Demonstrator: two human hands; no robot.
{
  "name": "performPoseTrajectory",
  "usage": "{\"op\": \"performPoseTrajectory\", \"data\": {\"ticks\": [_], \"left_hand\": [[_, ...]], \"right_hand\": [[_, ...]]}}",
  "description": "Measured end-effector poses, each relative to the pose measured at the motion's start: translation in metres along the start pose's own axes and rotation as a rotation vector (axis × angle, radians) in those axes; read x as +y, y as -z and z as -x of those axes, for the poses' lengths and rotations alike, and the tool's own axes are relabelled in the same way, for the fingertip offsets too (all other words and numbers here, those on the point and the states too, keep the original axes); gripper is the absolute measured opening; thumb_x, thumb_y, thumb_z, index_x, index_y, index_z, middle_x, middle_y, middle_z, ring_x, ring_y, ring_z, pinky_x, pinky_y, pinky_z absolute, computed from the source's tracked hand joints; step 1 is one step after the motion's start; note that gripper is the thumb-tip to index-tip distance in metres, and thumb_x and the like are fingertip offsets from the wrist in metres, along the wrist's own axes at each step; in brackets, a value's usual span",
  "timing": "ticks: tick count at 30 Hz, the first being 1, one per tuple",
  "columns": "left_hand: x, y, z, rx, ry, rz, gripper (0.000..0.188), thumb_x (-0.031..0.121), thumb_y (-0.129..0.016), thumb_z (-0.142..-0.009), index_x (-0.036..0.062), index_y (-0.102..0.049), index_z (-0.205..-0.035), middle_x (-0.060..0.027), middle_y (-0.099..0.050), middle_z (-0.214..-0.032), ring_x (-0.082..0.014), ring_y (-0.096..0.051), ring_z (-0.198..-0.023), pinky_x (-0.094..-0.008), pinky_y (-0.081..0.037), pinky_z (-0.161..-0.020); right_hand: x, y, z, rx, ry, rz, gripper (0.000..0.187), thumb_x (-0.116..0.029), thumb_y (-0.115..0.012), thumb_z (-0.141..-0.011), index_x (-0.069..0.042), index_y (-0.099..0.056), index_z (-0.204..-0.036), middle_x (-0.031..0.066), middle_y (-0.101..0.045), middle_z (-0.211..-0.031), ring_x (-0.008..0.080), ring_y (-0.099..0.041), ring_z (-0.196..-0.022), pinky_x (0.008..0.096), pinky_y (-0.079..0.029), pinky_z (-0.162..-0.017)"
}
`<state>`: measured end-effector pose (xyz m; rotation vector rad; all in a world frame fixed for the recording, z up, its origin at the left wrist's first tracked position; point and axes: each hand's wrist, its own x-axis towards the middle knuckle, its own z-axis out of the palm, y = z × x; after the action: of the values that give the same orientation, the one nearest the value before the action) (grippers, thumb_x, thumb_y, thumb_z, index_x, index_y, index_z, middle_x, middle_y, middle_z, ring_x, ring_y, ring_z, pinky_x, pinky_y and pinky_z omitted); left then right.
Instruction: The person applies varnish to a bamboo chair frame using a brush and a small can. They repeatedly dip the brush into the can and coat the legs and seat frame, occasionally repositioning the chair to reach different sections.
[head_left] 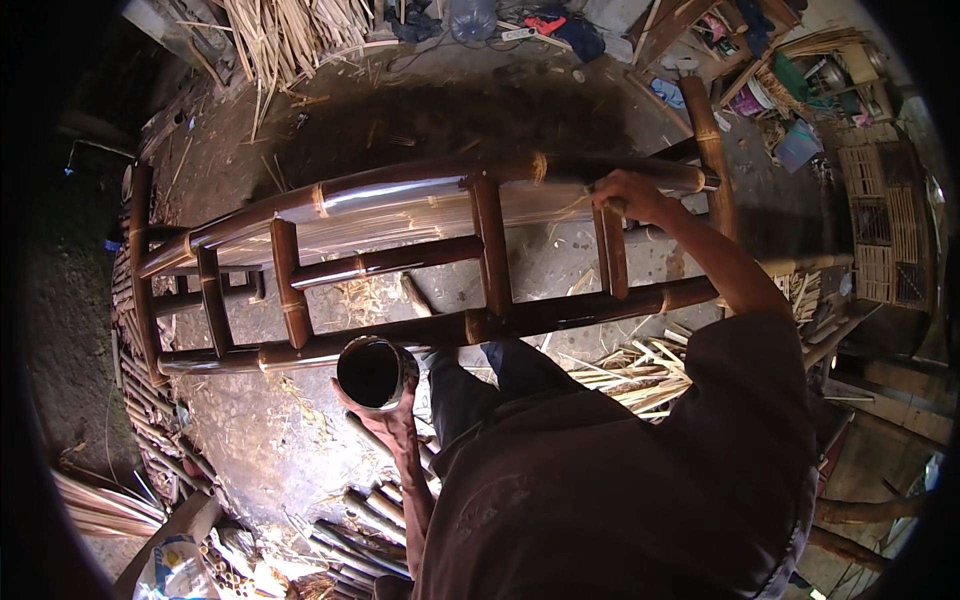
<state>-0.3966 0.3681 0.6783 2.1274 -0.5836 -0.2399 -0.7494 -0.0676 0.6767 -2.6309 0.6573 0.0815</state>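
Note:
A long bamboo bench frame (382,262) stretches across in front of me, dark brown and glossy, with pale rings at its joints. My left hand (398,415) is wrapped round a can (405,368) with dark contents, held upright by the near rail. At the far rail's right part, my right hand (635,195) is closed at the top of a short upright. Its fingers grip a small brush-like tool, mostly hidden by the hand. Pale slats (400,222) show beneath the far rail.
Split bamboo strips (290,45) lean at the far left, and more strips (640,380) lie beside my legs. Cut bamboo poles (365,520) are stacked at the near left. A cluttered wooden shelf (680,30) stands at the far right, with a slatted bamboo panel (885,225) along the right side.

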Motion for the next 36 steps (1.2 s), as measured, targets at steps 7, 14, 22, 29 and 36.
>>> {"op": "performPoseTrajectory", "data": {"ticks": [7,14,22,29,36], "left_hand": [[0.011,-0.006,-0.001,-0.022,0.06,-0.059,0.121,0.029,-0.092,-0.055,-0.0015,-0.019,-0.147,-0.0234,-0.05,-0.13,-0.0309,-0.055,-0.116,-0.0396,-0.043,-0.102],[0.046,-0.015,0.001,-0.11,0.095,0.073,0.118,0.028,-0.09,-0.058,0.0011,-0.019,-0.148,-0.0207,-0.052,-0.13,-0.0301,-0.054,-0.118,-0.0398,-0.042,-0.104],[0.006,-0.01,0.009,-0.167,0.015,0.162,0.115,0.021,-0.089,-0.059,0.0035,-0.019,-0.149,-0.0167,-0.05,-0.134,-0.0268,-0.051,-0.122,-0.0385,-0.037,-0.108],[0.029,-0.012,-0.007,-0.129,0.011,0.05,0.114,0.02,-0.09,-0.058,0.0033,-0.022,-0.148,-0.0166,-0.048,-0.136,-0.0274,-0.051,-0.121,-0.0384,-0.038,-0.107],[0.036,-0.005,-0.012,-0.168,-0.035,-0.026,0.114,0.024,-0.09,-0.058,0.0036,-0.022,-0.148,-0.0192,-0.046,-0.136,-0.0314,-0.049,-0.123,-0.04,-0.038,-0.107]], "right_hand": [[0.024,-0.045,0.06,0.654,-0.723,-0.994,0.007,-0.018,-0.067,-0.089,-0.014,-0.064,-0.094,-0.0029,-0.059,-0.086,0.0124,-0.056,-0.08,0.0271,-0.048,-0.077],[0.006,-0.1,0.118,0.886,-0.961,-1.593,0.024,-0.018,-0.068,-0.085,-0.019,-0.062,-0.108,-0.0044,-0.059,-0.102,0.0119,-0.055,-0.09,0.037,-0.05,-0.085],[-0.052,-0.101,0.137,0.995,-0.878,-1.507,0.013,-0.021,-0.067,-0.087,-0.016,-0.061,-0.098,-0.0036,-0.054,-0.081,0.0068,-0.052,-0.067,0.0301,-0.055,-0.071],[-0.075,-0.129,0.138,0.95,-0.987,-1.382,0.011,-0.025,-0.067,-0.09,-0.015,-0.064,-0.094,-0.0049,-0.055,-0.079,0.0047,-0.052,-0.072,0.0268,-0.053,-0.071],[-0.081,-0.105,-0.009,1.367,-0.611,-0.626,0.016,-0.02,-0.059,-0.093,-0.006,-0.067,-0.093,0.0047,-0.067,-0.089,0.0142,-0.063,-0.092,0.0275,-0.046,-0.081]]}}
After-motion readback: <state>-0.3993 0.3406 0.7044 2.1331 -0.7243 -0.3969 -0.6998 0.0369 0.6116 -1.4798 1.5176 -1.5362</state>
